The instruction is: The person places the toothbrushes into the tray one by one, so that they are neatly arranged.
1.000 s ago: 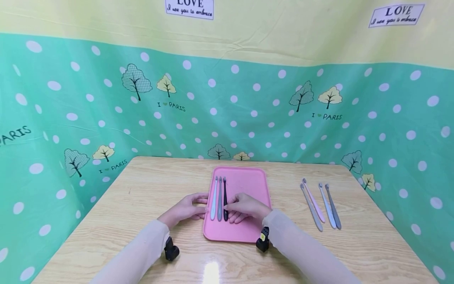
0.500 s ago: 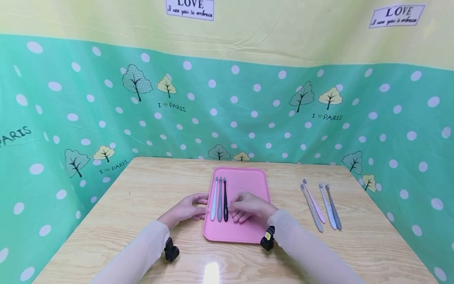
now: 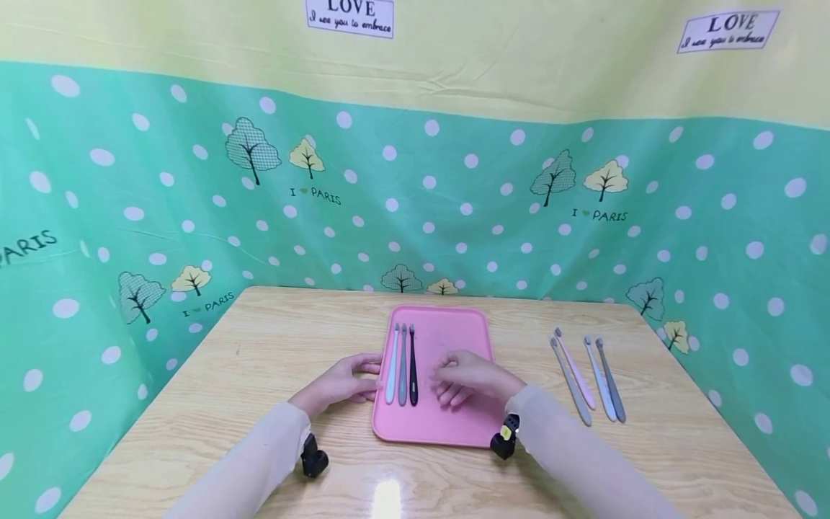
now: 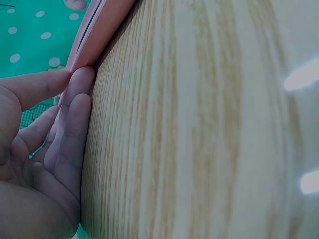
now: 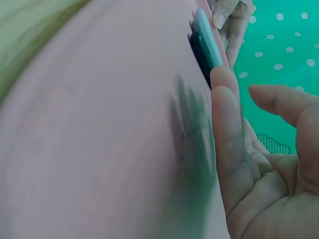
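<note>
A pink tray lies on the table with three toothbrushes side by side along its left part: a pale blue toothbrush, a grey toothbrush and a black toothbrush. My left hand holds the tray's left rim; in the left wrist view its thumb and fingertips meet at that edge. Over the tray's right half is my right hand, to the right of the black toothbrush. Nothing is between its thumb and fingers, which stand apart in the right wrist view.
Several more toothbrushes lie on the table right of the tray, among them a pink toothbrush, a light blue toothbrush and a dark grey toothbrush. A patterned curtain surrounds the wooden table at the back and sides.
My right hand has drawn away from the black toothbrush toward the right, leaving it beside the grey one. The left hand stays at the tray's rim.
</note>
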Demonstrator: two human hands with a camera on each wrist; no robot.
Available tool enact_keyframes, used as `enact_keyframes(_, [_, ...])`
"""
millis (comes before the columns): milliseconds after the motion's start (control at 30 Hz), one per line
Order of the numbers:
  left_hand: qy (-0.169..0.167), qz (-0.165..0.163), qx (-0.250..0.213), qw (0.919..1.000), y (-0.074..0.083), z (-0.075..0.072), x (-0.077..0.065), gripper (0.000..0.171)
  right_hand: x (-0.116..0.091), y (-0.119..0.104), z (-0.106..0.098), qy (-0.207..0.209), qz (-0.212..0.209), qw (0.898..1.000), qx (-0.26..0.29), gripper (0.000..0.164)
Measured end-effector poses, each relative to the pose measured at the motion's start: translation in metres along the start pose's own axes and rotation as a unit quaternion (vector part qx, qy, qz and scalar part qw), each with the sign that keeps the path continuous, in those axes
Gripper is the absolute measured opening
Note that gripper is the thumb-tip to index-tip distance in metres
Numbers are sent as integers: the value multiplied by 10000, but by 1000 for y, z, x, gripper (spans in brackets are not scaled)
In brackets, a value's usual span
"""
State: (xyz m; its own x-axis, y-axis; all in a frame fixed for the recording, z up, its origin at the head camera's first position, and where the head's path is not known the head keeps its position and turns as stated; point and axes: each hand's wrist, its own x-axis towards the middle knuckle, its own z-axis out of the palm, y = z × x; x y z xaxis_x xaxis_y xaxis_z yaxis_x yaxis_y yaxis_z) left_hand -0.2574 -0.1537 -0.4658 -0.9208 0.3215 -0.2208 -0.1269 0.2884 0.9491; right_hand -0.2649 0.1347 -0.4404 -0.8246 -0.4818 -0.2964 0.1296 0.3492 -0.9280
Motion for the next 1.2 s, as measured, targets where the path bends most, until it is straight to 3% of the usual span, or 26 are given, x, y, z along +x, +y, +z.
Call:
enact_keyframes(233, [23, -5, -5, 10000, -1, 1, -1, 67, -10, 6, -9, -6, -40, 10000, -76, 26])
enact_keyframes(500, [16, -24, -35, 10000, -1, 1, 0, 67, -27, 5, -23, -5, -54, 9996, -284, 32])
enact_keyframes(1200, [4, 4, 2, 10000, -1, 1, 1, 67, -71, 20, -75, 415, -29, 9982, -440, 38])
